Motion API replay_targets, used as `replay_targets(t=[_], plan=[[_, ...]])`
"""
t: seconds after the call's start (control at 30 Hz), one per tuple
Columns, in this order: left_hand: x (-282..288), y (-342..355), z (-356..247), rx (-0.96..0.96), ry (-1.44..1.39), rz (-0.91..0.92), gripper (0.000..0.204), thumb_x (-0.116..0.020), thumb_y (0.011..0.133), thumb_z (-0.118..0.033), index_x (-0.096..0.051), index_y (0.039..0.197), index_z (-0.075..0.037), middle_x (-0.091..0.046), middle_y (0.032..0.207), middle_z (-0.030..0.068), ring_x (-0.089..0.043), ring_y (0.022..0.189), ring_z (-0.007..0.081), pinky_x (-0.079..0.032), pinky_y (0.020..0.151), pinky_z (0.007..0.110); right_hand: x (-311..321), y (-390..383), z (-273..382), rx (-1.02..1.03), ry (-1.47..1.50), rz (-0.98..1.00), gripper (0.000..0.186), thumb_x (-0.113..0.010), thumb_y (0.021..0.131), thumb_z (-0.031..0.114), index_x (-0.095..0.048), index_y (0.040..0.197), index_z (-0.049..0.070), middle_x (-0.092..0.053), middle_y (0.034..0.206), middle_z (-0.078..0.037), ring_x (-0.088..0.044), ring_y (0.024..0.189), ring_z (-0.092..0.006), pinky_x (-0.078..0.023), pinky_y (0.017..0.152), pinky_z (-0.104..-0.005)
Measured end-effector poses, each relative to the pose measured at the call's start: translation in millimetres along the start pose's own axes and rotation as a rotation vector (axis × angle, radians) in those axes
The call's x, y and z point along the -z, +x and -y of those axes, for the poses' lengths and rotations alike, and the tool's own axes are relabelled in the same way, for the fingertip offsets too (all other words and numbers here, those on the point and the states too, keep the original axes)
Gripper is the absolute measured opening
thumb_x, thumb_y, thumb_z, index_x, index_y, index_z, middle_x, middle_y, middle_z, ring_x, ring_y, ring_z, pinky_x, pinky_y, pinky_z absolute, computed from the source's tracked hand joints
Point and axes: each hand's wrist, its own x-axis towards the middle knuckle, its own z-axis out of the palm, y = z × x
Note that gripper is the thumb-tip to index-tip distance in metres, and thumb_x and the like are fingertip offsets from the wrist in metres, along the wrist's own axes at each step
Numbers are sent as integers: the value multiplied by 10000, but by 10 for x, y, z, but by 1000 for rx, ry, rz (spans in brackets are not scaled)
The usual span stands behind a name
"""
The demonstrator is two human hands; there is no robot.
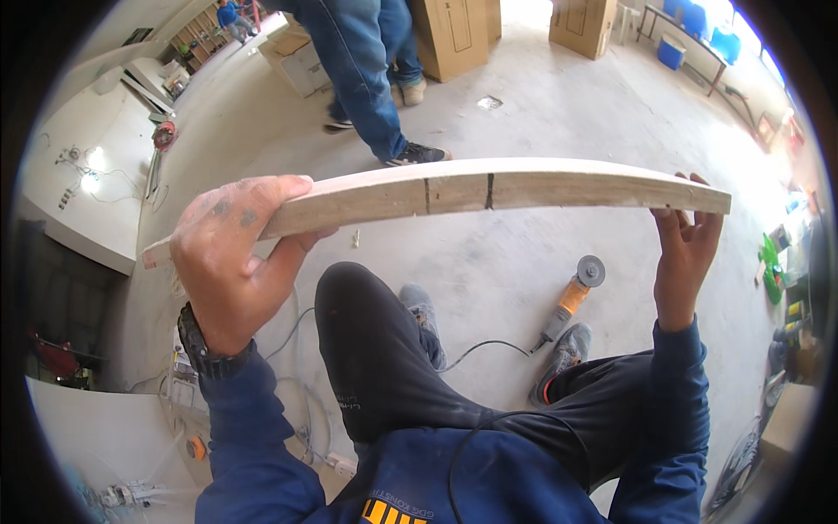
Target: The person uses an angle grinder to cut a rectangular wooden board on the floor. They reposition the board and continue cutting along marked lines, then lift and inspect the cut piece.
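Both my hands hold up a long pale board (375, 201), edge toward me, with two dark marks across the edge near its middle. My left hand (229, 240) grips it close to the left end, thumb below and fingers over the top. At the right end my right hand (685, 253) pinches it, its fingers partly hidden behind the board. Beneath the board, an orange and grey angle grinder (572, 297) with a round disc lies on the floor beside my right shoe (567, 349). Its black cord runs left between my feet.
A person in blue jeans (353, 70) stands just beyond the board. Cardboard boxes (449, 39) stand behind. Cables and a power strip (342, 465) lie at my left. A bench (698, 44) with blue containers is at the far right. Another person (231, 17) is far back left.
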Motion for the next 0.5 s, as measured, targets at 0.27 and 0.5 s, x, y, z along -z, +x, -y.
replay_targets(t=[0.27,0.5], plan=[[282,28,-81,-53,53,-27,431,-894,680,-97,-764,1091,-118,-789,982,109,-750,909,335,-539,812,413,60,-10,11,109,31,-35,541,-739,941,2,-493,1421,-34,-578,1373,-150,-588,1238,-232,-554,1026,-341],[385,102,-162,-85,68,-35,438,-894,658,-86,-771,1078,-110,-785,970,120,-749,897,341,-540,813,414,149,-1,6,114,-3,-60,568,-772,909,33,-517,1413,-23,-581,1384,-150,-573,1261,-243,-475,1091,-366]])
